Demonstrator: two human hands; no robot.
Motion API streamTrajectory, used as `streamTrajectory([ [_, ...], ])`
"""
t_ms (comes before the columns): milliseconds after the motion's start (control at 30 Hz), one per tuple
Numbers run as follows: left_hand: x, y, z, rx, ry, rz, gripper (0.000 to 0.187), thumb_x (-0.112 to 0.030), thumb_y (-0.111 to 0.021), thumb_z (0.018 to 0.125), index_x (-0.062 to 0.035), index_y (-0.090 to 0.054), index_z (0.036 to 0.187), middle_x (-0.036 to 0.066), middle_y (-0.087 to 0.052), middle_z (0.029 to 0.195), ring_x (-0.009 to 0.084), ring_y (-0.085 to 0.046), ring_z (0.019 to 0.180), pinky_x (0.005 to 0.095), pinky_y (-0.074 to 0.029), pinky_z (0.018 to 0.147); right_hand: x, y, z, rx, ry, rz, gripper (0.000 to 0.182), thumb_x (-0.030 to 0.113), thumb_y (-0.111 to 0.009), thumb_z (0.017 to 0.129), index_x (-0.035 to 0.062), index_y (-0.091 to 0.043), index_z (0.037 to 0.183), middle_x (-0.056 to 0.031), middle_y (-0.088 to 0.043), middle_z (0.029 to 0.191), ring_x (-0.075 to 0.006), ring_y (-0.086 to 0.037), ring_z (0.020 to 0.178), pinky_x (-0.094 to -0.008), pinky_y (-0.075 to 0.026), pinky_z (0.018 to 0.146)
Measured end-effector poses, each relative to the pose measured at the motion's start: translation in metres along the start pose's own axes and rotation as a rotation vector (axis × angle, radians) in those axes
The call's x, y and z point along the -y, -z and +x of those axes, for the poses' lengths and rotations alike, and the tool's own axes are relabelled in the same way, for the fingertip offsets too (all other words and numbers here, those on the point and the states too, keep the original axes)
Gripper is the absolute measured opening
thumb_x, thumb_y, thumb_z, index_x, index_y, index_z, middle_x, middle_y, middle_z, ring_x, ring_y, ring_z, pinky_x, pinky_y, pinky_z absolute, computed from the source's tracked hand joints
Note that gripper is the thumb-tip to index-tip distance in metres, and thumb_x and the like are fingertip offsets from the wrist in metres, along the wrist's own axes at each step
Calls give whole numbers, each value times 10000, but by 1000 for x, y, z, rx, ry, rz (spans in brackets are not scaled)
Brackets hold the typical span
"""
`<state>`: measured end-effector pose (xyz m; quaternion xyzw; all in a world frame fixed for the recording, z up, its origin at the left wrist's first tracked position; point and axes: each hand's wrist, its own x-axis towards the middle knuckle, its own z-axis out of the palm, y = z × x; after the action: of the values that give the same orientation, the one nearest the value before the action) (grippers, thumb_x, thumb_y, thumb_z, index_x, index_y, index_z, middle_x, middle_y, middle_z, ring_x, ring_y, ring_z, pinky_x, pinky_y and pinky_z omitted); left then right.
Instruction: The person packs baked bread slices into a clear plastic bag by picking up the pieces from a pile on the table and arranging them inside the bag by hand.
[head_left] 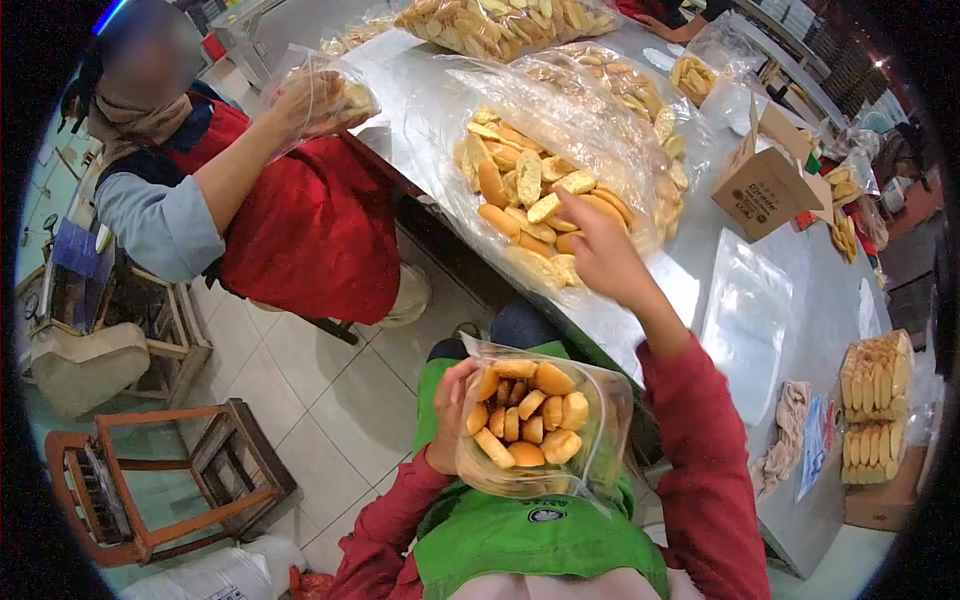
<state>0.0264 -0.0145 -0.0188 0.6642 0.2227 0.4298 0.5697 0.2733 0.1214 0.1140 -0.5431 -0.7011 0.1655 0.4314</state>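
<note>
My left hand (450, 410) grips a clear plastic bag (590, 440) part-filled with golden biscuits (530, 415), held over my lap against a green apron. My right hand (600, 255) reaches out over a heap of loose biscuits (530, 190) lying in a big open plastic sack (470, 110) on the metal table (820, 300). Its fingers are stretched toward the heap and touch the near biscuits; I cannot see anything held in it.
A seated person in a red apron (310, 225) on the left holds a small bag of biscuits (335, 95). A cardboard box (765, 180), empty clear bags (745, 320), filled packs (875, 405) and more sacks of biscuits (500, 20) are on the table. Wooden stools (170, 480) stand on the tiled floor.
</note>
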Motion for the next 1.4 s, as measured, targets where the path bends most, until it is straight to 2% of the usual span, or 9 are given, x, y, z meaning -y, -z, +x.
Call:
streamTrajectory([
  [133, 9, 5, 0, -46, 25, -44, 1386, -239, -938, 466, -244, -18, 1503, 197, -254, 1431, 365, -325, 1317, 494, -314, 1065, -167, 29, 76, 260, -14, -1055, 283, 135, -437, 821, -8, -681, 831, -250, -647, 875, -359, -641, 777, -419, -493, 704],
  [267, 19, 2, 1, -55, 27, -88, 1405, -234, -942, 468, -266, 6, 1504, 194, -249, 1432, 358, -333, 1316, 488, -318, 1065, -36, 91, 100, -165, -628, -178, 316, 164, -523, 871, -46, -626, 1083, -160, -646, 1013, -221, -596, 925, -334, -464, 832],
  [367, 31, -4, 2, -32, 5, -110, 1419, -231, -944, 469, -282, 24, 1505, 193, -246, 1432, 352, -339, 1315, 484, -321, 1064, -26, 105, 95, -253, -574, -4, 367, 196, -476, 814, -97, -620, 980, -220, -637, 904, -243, -601, 788, -377, -464, 672],
  [500, 2, -8, 20, -12, -35, -90, 1426, -223, -943, 473, -285, 38, 1506, 197, -246, 1429, 351, -347, 1311, 481, -324, 1064, -8, 113, 105, -66, -731, -19, 468, 160, -560, 891, -107, -462, 1262, -167, -539, 1218, -210, -510, 1087, -322, -447, 899],
  [600, -7, -4, 25, 29, 58, -40, 1423, -217, -939, 479, -271, 46, 1504, 208, -244, 1427, 356, -348, 1309, 479, -330, 1061, -4, 75, 102, -130, -703, 639, 367, 71, -547, 865, -74, -486, 1197, -134, -533, 1152, -209, -515, 1042, -321, -443, 905],
  [833, -42, -11, 46, -71, -268, 142, 1424, -194, -935, 484, -259, 59, 1503, 214, -236, 1429, 361, -346, 1309, 478, -355, 1046, -137, -18, 140, -71, -811, -402, 328, 134, -585, 807, -56, -569, 1074, -185, -616, 1053, -256, -580, 1025, -345, -451, 884],
  [967, -43, -9, 44, -91, -268, 136, 1418, -194, -934, 489, -255, 56, 1504, 218, -235, 1433, 367, -342, 1315, 478, -361, 1042, -129, 21, 135, -155, -759, -389, 323, 189, -620, 803, -53, -623, 1016, -160, -644, 1033, -215, -628, 944, -358, -496, 759],
  [1267, 31, -9, 16, -91, -37, -148, 1426, -235, -942, 475, -248, 49, 1499, 221, -252, 1425, 349, -369, 1287, 482, -344, 1043, -107, 79, 124, 628, -865, -282, 386, 323, -652, 863, 79, -588, 1155, -52, -556, 1006, -185, -549, 938, -396, -482, 777],
  [1400, 8, -18, 26, -99, 21, -143, 1423, -247, -945, 476, -254, 44, 1499, 219, -250, 1427, 350, -367, 1289, 483, -337, 1046, -118, 91, 143, 305, -882, -138, 408, 400, -638, 834, 67, -643, 1069, -80, -611, 1006, -205, -557, 916, -423, -450, 832],
])
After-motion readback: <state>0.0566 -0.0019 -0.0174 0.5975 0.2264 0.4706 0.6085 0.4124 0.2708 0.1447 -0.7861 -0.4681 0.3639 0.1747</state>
